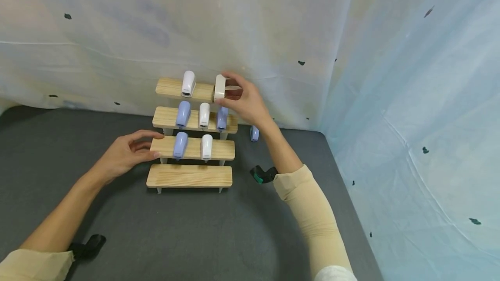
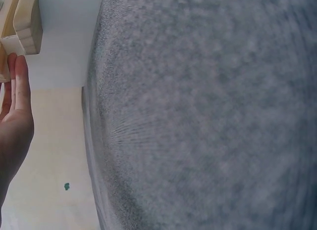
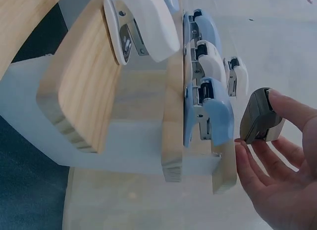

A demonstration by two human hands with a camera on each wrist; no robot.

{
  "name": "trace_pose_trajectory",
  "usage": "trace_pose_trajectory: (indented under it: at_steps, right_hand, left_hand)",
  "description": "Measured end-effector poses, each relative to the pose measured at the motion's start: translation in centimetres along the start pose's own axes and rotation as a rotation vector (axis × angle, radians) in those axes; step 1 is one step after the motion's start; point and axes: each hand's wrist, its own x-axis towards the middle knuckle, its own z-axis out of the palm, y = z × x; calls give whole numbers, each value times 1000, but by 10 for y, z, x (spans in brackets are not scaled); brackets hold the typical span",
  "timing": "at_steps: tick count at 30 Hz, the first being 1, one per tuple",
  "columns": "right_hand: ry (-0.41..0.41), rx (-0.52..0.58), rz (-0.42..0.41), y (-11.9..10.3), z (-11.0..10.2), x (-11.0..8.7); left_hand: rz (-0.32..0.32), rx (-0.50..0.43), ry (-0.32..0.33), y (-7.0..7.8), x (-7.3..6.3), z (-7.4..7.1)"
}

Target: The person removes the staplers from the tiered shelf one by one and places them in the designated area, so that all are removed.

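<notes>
A stepped wooden rack [image 1: 189, 177] has four boards on white supports. My left hand [image 1: 124, 153] holds the left end of the second board from the front, thumb at its front corner and fingers at its back corner. At the right end of the top board, my right hand [image 1: 247, 101] pinches a white hole punch [image 1: 219, 87] between thumb and fingers. Its dark grey underside shows in the right wrist view. Another white hole punch [image 1: 189, 83] stands left on that board. Below it are a blue [image 1: 183, 113], a white [image 1: 204, 114] and a blue hole punch [image 1: 222, 117].
On the second board from the front stand a blue hole punch [image 1: 180, 144] and a white one [image 1: 206, 146]. One more blue item [image 1: 254, 133] lies on the dark table [image 1: 187, 237], right of the rack. A pale sheet [image 1: 242, 21] hangs close behind the rack.
</notes>
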Motion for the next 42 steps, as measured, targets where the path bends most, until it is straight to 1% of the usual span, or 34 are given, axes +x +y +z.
trace_pose_trajectory:
  at_steps: [6,11,17,23,30,32,35,38,42]
  right_hand:
    - [18,37,-19,33,-6,5]
    - [30,71,-49,45,-13,-1]
    - [65,61,-64,52,-23,-13]
    - [77,36,-43,58,-31,-21]
    - [70,4,-11,37,-38,-36]
    - [74,6,-1,38,-40,-37]
    - [90,8,1,40,-43,-40]
    - [104,-5,-19,43,-45,-43]
    - [120,-25,-25,54,-47,-47]
  left_hand:
    - [-6,-23,-8,0,0,2]
    - [-4,-33,-11,1,0,3]
    - [-1,-35,-13,1,1,4]
    - [-12,-23,-9,-1,1,4]
    - [6,-27,7,-1,1,5]
    - [7,-33,7,0,1,5]
    - [9,-35,7,0,2,5]
    - [13,-35,9,0,3,6]
    - [17,-52,9,1,3,6]
